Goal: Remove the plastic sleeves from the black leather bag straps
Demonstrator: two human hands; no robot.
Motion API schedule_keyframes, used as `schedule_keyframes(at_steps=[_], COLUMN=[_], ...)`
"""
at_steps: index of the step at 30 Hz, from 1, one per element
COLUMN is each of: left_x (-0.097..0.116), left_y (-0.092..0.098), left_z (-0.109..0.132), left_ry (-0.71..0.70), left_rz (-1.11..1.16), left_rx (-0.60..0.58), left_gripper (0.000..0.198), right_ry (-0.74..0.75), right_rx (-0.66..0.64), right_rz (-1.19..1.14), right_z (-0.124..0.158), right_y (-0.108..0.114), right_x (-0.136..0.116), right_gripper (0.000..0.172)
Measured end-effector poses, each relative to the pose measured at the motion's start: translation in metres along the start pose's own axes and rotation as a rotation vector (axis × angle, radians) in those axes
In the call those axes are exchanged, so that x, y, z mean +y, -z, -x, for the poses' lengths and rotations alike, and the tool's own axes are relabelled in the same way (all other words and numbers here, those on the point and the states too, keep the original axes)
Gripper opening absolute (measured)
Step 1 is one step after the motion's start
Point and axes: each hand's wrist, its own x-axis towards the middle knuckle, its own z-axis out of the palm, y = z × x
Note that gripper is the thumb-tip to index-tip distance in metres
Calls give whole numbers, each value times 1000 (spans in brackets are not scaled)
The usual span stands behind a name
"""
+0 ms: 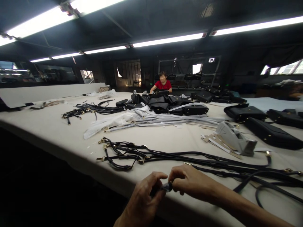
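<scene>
Near the table's front edge, my left hand (146, 195) curls around a small dark piece with a shiny grey part (167, 187). The fingertips of my right hand (186, 181) pinch its other end. It is too small and partly hidden to name. Just beyond my hands lie several thin black straps (172, 155) with gold-coloured clasps and buckles, stretched across the table. More black strap (262, 176) loops to the right of my right forearm.
A grey tape dispenser (236, 140) stands at the right beside paper strips. Black bags (272, 132) lie beyond it and across the middle. White wrapped straps (153, 119) and a black strap bundle (101, 108) lie farther back. A person in red (163, 85) is at the far side.
</scene>
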Motion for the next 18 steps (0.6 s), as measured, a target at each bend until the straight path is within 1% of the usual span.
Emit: schedule_keyframes(at_steps=[3, 5, 9, 13, 14, 16, 18], left_x=[-4, -5, -2, -1, -1, -3, -6], left_y=[-2, -4, -6, -7, -7, -6, -5], left_z=[4, 4, 4, 3, 2, 1, -2], left_ry=[-10, 12, 47, 94, 122, 208, 321], left_rz=[-13, 5, 49, 100, 122, 218, 405], left_rx=[-3, -2, 28, 53, 43, -17, -80], left_gripper=[30, 30, 29, 28, 28, 31, 36], right_ry=[-90, -108, -83, -41, -30, -7, 21], right_rx=[-30, -34, 0, -7, -14, -25, -32], right_rz=[-50, -105, -120, -145, -173, -228, -283], right_z=[-2, -2, 1, 4, 6, 8, 10], right_y=[0, -2, -4, -3, -2, -2, -1], right_x=[6, 8, 8, 10, 11, 13, 14], right_gripper=[15, 14, 19, 28, 29, 28, 25])
